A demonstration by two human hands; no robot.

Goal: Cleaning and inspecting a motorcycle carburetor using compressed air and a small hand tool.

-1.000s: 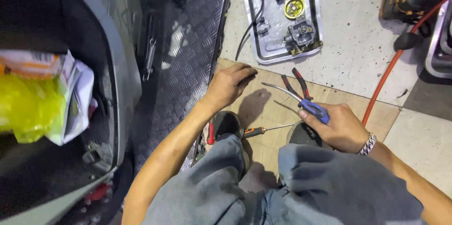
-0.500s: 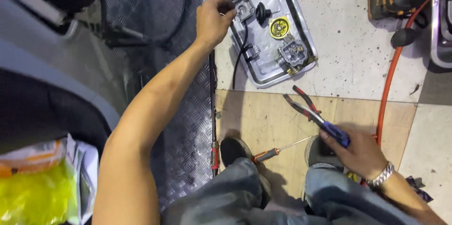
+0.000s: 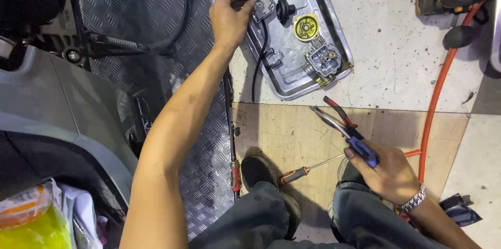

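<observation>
From the head view, our left hand pinches a small grey metal part at the far-left corner of the steel tray. Our right hand, near right, grips blue-handled pliers pointing far-left.

Left hand outstretched; right hand clenched

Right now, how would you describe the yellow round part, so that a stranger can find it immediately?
Find the shiny metal tray on the pale floor, beyond the person's knees, where the left hand reaches its upper corner. Near the tray's middle lies a round yellow cap. The black knob and grey metal carburettor part beside it are dull; it alone is bright yellow.
</observation>
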